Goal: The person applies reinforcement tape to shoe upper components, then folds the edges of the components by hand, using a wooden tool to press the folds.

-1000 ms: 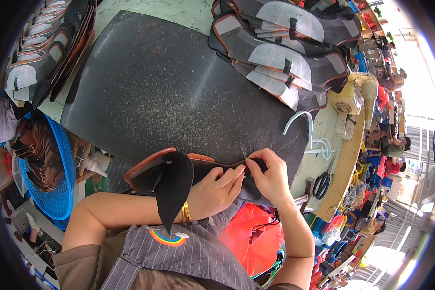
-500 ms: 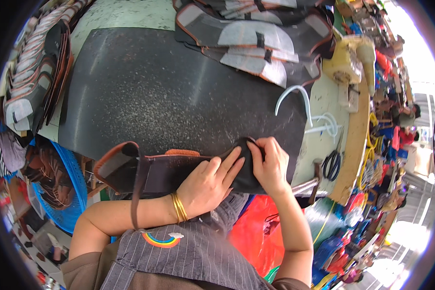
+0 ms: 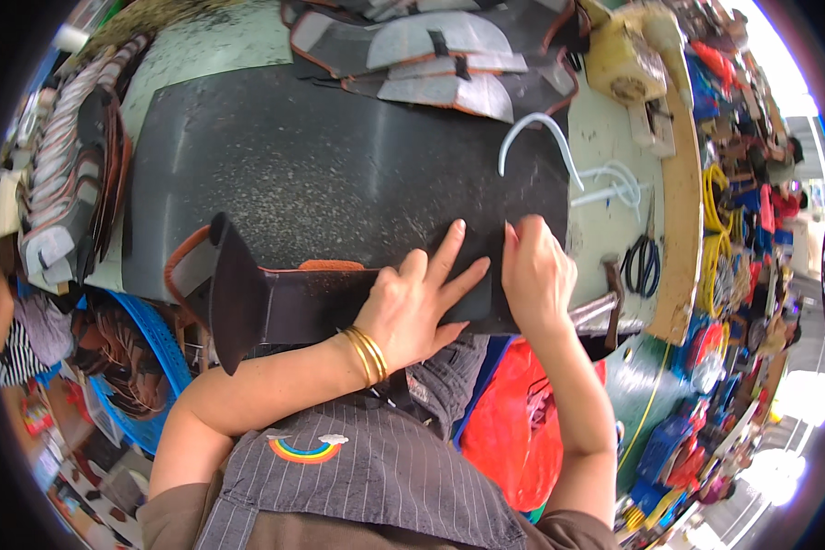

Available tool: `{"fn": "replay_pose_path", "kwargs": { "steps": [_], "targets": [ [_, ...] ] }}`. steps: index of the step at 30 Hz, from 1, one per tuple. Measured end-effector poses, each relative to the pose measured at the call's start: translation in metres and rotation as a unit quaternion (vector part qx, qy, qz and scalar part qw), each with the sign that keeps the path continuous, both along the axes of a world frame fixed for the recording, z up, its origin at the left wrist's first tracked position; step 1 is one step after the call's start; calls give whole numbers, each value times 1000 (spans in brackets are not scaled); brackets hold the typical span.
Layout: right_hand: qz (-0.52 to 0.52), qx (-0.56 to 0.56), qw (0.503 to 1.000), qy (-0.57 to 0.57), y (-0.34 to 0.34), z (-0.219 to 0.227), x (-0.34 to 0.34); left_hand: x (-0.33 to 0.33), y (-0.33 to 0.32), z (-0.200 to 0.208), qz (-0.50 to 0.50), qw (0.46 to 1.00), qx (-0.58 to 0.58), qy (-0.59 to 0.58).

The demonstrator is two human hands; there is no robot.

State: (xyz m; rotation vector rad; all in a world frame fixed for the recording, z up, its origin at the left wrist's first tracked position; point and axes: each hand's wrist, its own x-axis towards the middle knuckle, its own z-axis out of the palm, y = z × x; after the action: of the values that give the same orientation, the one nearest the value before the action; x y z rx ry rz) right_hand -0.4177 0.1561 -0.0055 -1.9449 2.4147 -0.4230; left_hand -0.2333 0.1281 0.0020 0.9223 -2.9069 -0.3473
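Observation:
A black leather-like piece (image 3: 316, 309) with orange-brown edging lies along the near edge of the dark work mat (image 3: 188, 165). Its left end stands up as a dark curved flap (image 3: 233, 293). My left hand (image 3: 410, 307), with gold bangles at the wrist, rests on the piece with its fingers spread. Over the piece's right end, my right hand (image 3: 536, 270) is closed, thumb against curled fingers. Whatever it may pinch is hidden by the fingers.
Similar grey-lined pieces are piled at the far side (image 3: 449, 55) and in a stack at left (image 3: 73, 174). On the right are a pale blue tube (image 3: 545, 124), scissors (image 3: 642, 266), a hammer (image 3: 605, 302) and a yellowed machine (image 3: 625, 60). A blue basket (image 3: 160, 335) stands lower left.
My left fingers have spread wider. My right hand has drawn away from the left fingers and curled tighter. The piece's left flap has swung and now shows its broad dark face. The view has shifted.

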Motion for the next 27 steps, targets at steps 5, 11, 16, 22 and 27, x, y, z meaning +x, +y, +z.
{"fn": "replay_pose_path", "kwargs": {
  "steps": [5, 11, 16, 22, 27],
  "targets": [
    [297, 10, 936, -187, 27, 16, 27, 18, 22, -15, -8, 994, -53, 92],
    [375, 99, 922, -10, 28, 10, 9, 59, 23, -13, -8, 976, -44, 213],
    [396, 119, 910, -11, 35, 14, 4, 90, 9, 3, -62, 983, -20, 171],
    [381, 14, 906, -183, 14, 45, 69, 96, 11, -2, -29, 967, 41, 248],
    [411, 25, 872, -264, -7, 16, 127, 138, 9, 1, -8, 954, 1, 300]
  ]
}}
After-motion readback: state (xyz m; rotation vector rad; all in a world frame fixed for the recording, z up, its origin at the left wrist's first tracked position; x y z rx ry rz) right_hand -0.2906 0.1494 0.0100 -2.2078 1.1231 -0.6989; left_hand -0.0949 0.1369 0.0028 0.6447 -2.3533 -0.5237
